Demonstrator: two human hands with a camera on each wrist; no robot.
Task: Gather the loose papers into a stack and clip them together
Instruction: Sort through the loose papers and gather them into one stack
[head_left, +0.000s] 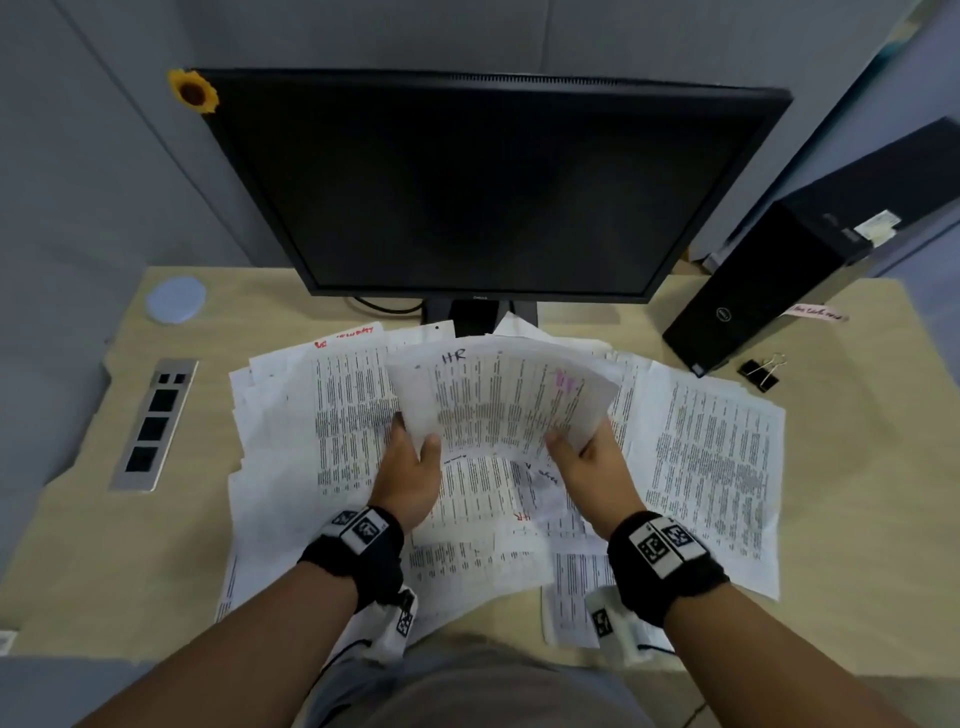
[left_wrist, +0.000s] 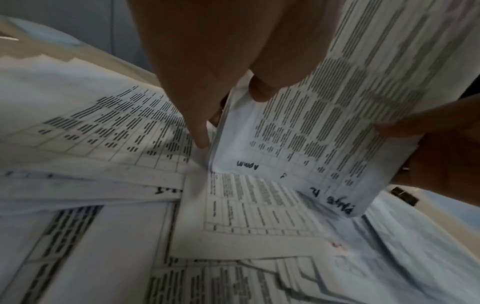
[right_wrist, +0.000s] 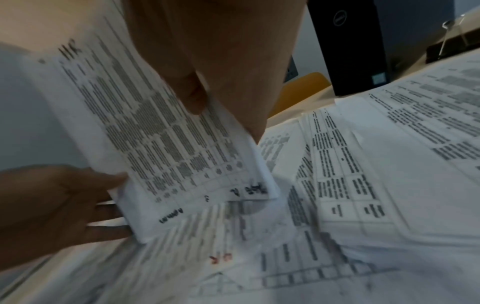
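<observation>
Both hands hold a small bundle of printed sheets (head_left: 498, 400) raised above the desk, its lower edge hanging just over the loose papers. My left hand (head_left: 415, 452) grips the bundle's left side, thumb on the front. My right hand (head_left: 576, 447) grips its right side the same way. The left wrist view shows the bundle (left_wrist: 324, 127) pinched between thumb and fingers; the right wrist view shows the bundle (right_wrist: 166, 148) likewise. Many loose papers (head_left: 711, 467) lie spread over the desk beneath. A black binder clip (head_left: 759, 371) lies at the right, beside the papers.
A dark monitor (head_left: 478, 187) stands behind the papers. A black computer tower (head_left: 769, 291) stands at the right. A grey socket strip (head_left: 153, 423) is set into the desk (head_left: 78, 545) on the left, and a round blue coaster (head_left: 175, 299) lies at back left.
</observation>
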